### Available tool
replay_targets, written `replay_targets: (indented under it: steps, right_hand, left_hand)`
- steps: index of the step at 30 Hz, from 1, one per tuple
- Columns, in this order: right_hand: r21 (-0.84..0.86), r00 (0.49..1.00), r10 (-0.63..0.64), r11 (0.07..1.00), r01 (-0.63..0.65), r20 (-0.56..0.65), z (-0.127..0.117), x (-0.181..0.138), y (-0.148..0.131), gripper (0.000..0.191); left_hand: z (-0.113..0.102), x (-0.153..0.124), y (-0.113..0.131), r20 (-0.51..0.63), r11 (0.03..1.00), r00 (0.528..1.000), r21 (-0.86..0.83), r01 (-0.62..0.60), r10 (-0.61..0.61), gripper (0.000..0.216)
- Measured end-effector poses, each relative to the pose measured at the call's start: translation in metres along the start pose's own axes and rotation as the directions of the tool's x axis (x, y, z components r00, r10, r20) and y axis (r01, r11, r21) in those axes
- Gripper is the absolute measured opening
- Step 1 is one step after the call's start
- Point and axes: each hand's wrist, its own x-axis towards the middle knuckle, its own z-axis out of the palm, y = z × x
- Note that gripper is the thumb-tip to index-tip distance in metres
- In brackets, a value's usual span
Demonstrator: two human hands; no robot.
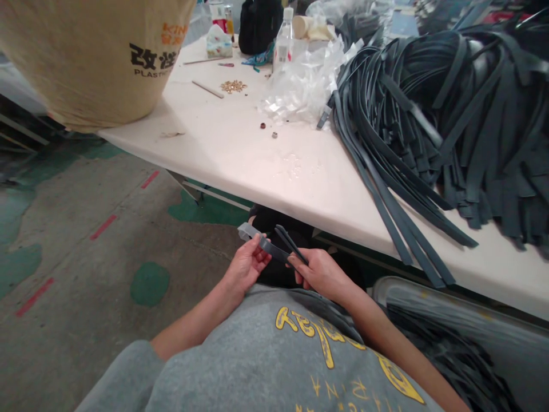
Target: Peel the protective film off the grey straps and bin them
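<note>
Both hands are over my lap, below the table's front edge. My left hand [250,264] is closed, its thumb and fingers pinching a dark grey strap [277,250] near one end. A translucent plastic piece [246,230] stands out past those fingers at that end; how it is joined to the strap I cannot tell. My right hand [316,270] is closed round the strap farther along. A folded or doubled dark length [288,240] rises from its fingers, pointing up and left. The right fingertips are partly hidden.
A large pile of dark straps [429,103] covers the table's [206,137] right side, some overhanging the edge. Crumpled clear plastic bags [304,86], a bottle [285,37] and small gold pieces [234,86] lie farther back. A big tan sack [94,63] stands left; a bin [429,294] holds straps below.
</note>
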Motion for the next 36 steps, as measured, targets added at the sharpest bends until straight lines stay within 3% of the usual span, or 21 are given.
replay_targets:
  steps: [2,5,7,10,12,14,16,18,20,23,26,28,32,36]
  right_hand:
    - [-0.044,1.000,-0.029,0.999,0.029,0.003,0.003,0.009,-0.007,0.035]
    - [-0.111,1.000,-0.026,0.994,0.026,-0.001,0.000,0.012,-0.009,0.034]
    - [-0.261,0.998,-0.019,0.965,0.001,-0.067,-0.006,0.007,-0.008,0.029]
    - [-0.515,0.982,-0.073,0.857,-0.027,-0.172,-0.007,0.002,-0.010,0.018]
    - [-0.582,0.976,-0.118,0.813,-0.011,-0.182,-0.002,0.005,-0.017,0.014]
    - [-0.562,0.975,-0.145,0.827,0.025,-0.170,0.005,0.011,-0.024,0.019]
    - [-0.407,0.989,-0.107,0.912,0.055,-0.106,0.006,0.013,-0.026,0.029]
    - [-0.174,0.999,-0.043,0.984,0.046,0.020,0.001,0.008,-0.024,0.038]
    - [-0.066,0.995,-0.024,0.997,0.030,0.098,-0.008,-0.001,-0.018,0.041]
    - [-0.256,0.997,-0.074,0.964,0.068,-0.016,-0.013,-0.007,-0.016,0.039]
    - [-0.435,0.985,-0.120,0.899,0.053,-0.127,-0.007,0.002,-0.021,0.034]
    - [-0.417,0.985,-0.122,0.907,0.060,-0.124,-0.004,0.005,-0.023,0.035]
    - [-0.301,0.994,-0.104,0.949,0.092,-0.024,-0.011,-0.004,-0.017,0.042]
    - [-0.422,0.992,-0.101,0.905,0.058,-0.081,-0.010,-0.003,-0.017,0.036]
  left_hand:
    - [0.005,-0.005,-0.003,0.046,1.000,0.999,0.008,0.020,-0.020,0.012]
    - [0.003,-0.002,0.006,0.026,0.993,0.995,-0.076,-0.090,0.092,0.009]
    - [-0.002,0.003,0.011,-0.002,0.981,0.989,-0.122,-0.150,0.151,0.006]
    - [-0.006,0.002,0.004,0.008,0.989,0.995,-0.110,-0.102,0.103,0.006]
    - [-0.004,-0.003,-0.009,0.055,0.996,0.998,-0.079,-0.034,0.038,0.004]
    - [-0.001,-0.006,-0.017,0.116,0.998,0.993,-0.059,0.006,0.001,0.005]
    - [-0.001,-0.005,-0.017,0.128,0.999,0.992,-0.054,-0.004,0.011,0.004]
    - [-0.003,0.000,-0.009,0.072,0.997,0.996,-0.068,-0.047,0.052,0.003]
    - [-0.007,0.004,-0.002,0.009,0.991,0.995,-0.090,-0.096,0.098,0.006]
    - [-0.008,0.001,-0.004,0.021,0.992,0.996,-0.091,-0.089,0.091,0.007]
    - [-0.003,-0.008,-0.014,0.155,0.999,0.988,-0.047,-0.018,0.025,0.013]
    - [-0.001,-0.008,-0.015,0.174,0.999,0.984,-0.041,-0.033,0.040,0.013]
    - [-0.003,0.001,-0.006,0.042,0.988,0.989,-0.072,-0.136,0.139,0.009]
    - [-0.001,-0.003,-0.013,0.095,0.998,0.994,-0.029,-0.052,0.054,0.013]
